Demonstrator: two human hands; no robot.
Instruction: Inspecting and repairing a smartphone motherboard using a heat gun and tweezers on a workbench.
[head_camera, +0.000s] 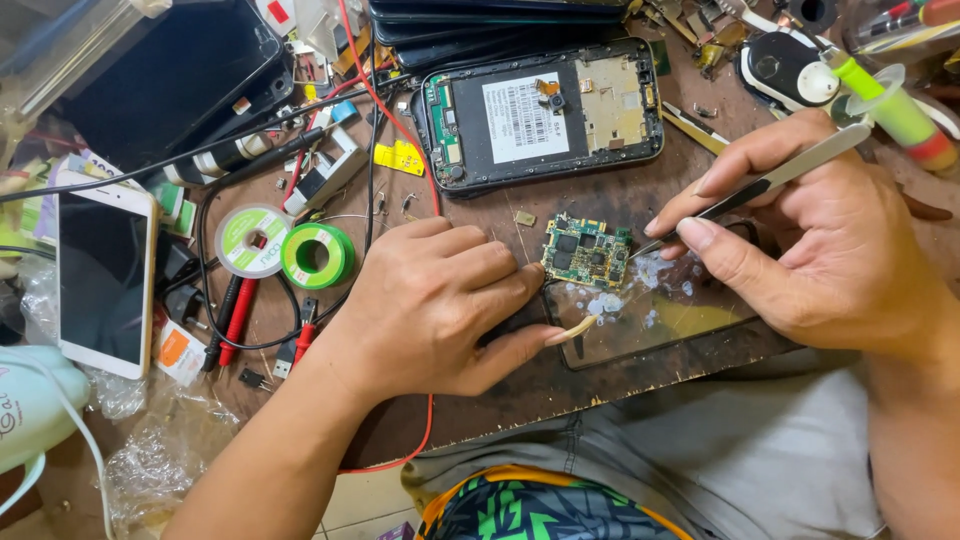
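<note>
The left hand (440, 305) is being laid flat on the bench (620, 200), fingers spread, fingertips touching the circuit board (586, 252) just to its right. Tweezers (770, 180) are being pinched by the right hand (810, 240), their tip meeting the board's right edge.

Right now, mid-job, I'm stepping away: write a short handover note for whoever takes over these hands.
Left hand: flat on the worn brown wooden bench, fingertips steadying the small green circuit board.
Right hand: pinching slim metal tweezers, tips at the board's right edge.
Opened black phone shell lies behind the board.
Done: board is out of the shell.
Left: tweezer work at that edge; board not yet refitted.
</note>
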